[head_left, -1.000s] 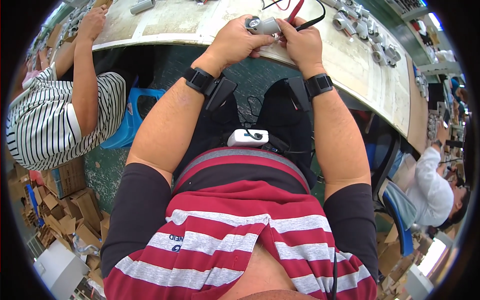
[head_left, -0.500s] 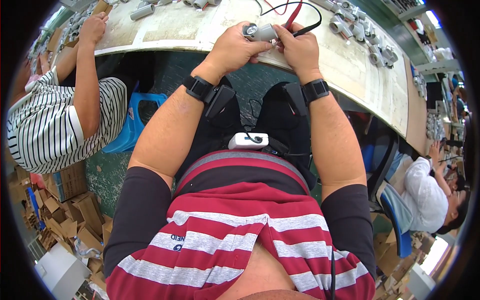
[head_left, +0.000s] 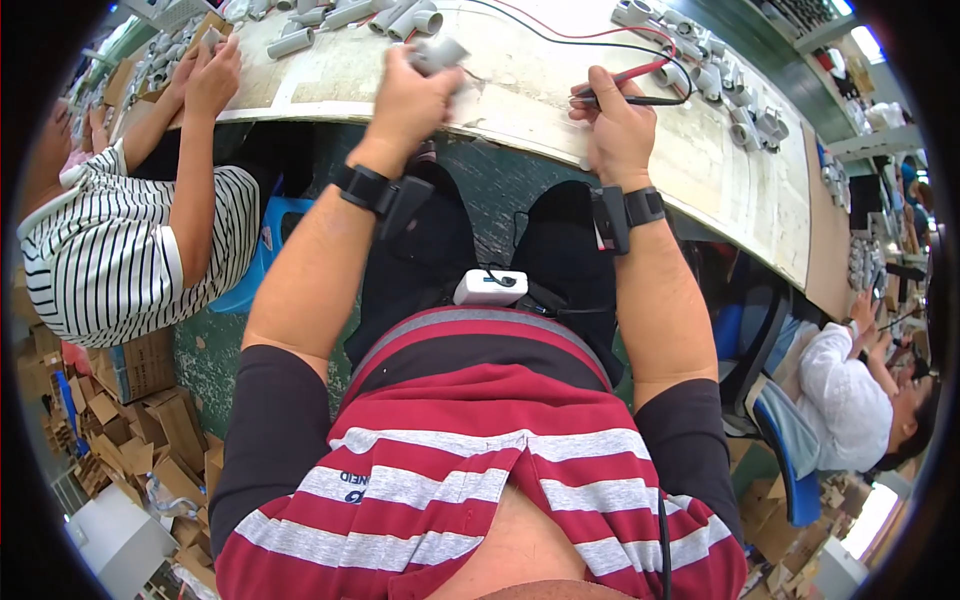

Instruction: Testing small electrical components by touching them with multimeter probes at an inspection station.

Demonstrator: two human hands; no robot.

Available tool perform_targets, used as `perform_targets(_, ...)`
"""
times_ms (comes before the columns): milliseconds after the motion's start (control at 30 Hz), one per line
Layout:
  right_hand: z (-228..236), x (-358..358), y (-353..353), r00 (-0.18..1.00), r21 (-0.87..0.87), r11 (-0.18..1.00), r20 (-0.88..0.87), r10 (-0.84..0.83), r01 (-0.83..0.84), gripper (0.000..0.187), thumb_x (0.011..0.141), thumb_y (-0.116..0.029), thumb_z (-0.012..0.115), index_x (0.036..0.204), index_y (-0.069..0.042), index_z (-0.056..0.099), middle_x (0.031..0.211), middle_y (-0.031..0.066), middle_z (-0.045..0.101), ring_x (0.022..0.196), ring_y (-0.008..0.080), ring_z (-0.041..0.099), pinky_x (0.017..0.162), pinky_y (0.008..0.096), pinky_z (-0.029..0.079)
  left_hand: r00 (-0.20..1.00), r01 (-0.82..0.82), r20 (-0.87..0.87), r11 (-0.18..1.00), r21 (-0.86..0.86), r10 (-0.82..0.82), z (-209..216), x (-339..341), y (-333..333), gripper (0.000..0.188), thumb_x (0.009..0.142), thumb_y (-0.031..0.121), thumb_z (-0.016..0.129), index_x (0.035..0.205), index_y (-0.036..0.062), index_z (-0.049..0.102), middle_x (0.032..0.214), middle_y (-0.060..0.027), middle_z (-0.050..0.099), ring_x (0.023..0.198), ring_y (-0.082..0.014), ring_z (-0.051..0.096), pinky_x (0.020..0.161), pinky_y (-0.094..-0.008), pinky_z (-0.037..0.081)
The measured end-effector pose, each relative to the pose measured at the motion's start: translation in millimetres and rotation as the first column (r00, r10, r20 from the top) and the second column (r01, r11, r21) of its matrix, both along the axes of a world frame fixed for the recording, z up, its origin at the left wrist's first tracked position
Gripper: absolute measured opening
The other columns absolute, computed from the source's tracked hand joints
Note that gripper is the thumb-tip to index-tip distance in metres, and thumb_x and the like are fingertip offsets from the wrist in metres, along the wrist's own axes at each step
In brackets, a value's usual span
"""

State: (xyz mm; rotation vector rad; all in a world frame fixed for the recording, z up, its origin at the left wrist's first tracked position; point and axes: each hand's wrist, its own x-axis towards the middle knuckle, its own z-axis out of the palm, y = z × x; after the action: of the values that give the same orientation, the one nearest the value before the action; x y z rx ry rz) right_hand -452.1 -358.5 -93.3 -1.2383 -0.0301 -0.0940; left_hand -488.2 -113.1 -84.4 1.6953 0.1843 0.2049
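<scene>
My left hand (head_left: 408, 108) is closed round a grey cylindrical part (head_left: 442, 52), held over the near edge of the worktable (head_left: 520, 100). Motion smears the hand and the part. Farther right, my right hand (head_left: 624, 128) grips a pair of test probes, one red (head_left: 642, 70) and one black (head_left: 645, 99), with their tips toward the left. Thin red and black leads (head_left: 575, 40) run from the probes back across the tabletop. A clear gap lies between the probe tips and the grey part.
More grey cylindrical parts lie at the back (head_left: 405, 18), with a group (head_left: 705, 60) at the right. A co-worker in a striped shirt (head_left: 130, 250) sits at the left on a blue stool (head_left: 262, 255). Another person (head_left: 845, 395) sits at the right. Cardboard (head_left: 165, 430) is piled lower left.
My hands have moved apart. The left has carried the grey part leftward, away from the probes; the right has come slightly down and right, still holding both probes.
</scene>
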Motion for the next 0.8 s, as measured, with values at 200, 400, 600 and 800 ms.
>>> perform_targets(200,8.3,4.7,-1.4,0.999,-0.059,0.998,0.008,0.036,-0.036,0.026,0.096,-0.022,0.077,0.101,0.003,0.072,0.082,0.0112,0.073,0.067,0.0163,0.068,0.060,0.0272,0.056,0.980,-0.190,0.109,0.949,0.251,0.168,-2.7,28.5,48.2,0.060,0.093,0.017,0.079,0.138,-0.0029,0.044,0.085,-0.0094,0.065,0.057,-0.0113,0.059,0.048,-0.0267,0.050)
perform_targets(400,61.0,21.2,-34.2,0.989,-0.325,0.945,0.148,0.022,0.027,0.027,0.095,-0.024,0.078,0.099,0.002,0.073,0.080,0.0092,0.074,0.070,0.0168,0.070,0.060,0.0300,0.055,0.729,-0.649,0.685,0.322,0.690,0.002,3.8,38.1,46.5,0.037,0.089,0.017,0.077,0.118,-0.0005,0.064,0.105,-0.0190,0.070,0.088,-0.0326,0.070,0.080,-0.0411,0.057)
perform_targets(600,142.1,57.6,-83.0,0.805,-0.796,0.480,0.532,0.263,0.369,0.027,0.089,-0.028,0.075,0.100,-0.004,0.074,0.074,0.0200,0.067,0.070,0.0373,0.067,0.065,0.0441,0.051,0.850,0.223,0.154,0.609,0.761,-0.504,34.2,35.2,-94.7,0.034,0.092,0.021,0.072,0.121,0.0043,0.068,0.119,-0.0175,0.067,0.118,-0.0365,0.063,0.099,-0.0426,0.052)
perform_targets(800,189.1,75.4,-100.0,0.803,-0.865,0.301,0.491,0.338,0.401,0.026,0.089,-0.027,0.075,0.094,-0.002,0.072,0.075,0.0236,0.065,0.067,0.0428,0.063,0.061,0.0458,0.048,0.691,0.047,0.426,0.625,0.779,-0.584,2.4,130.7,-187.3,0.037,0.090,0.012,0.066,0.126,0.0070,0.066,0.131,-0.0172,0.064,0.119,-0.0352,0.063,0.108,-0.0444,0.048)
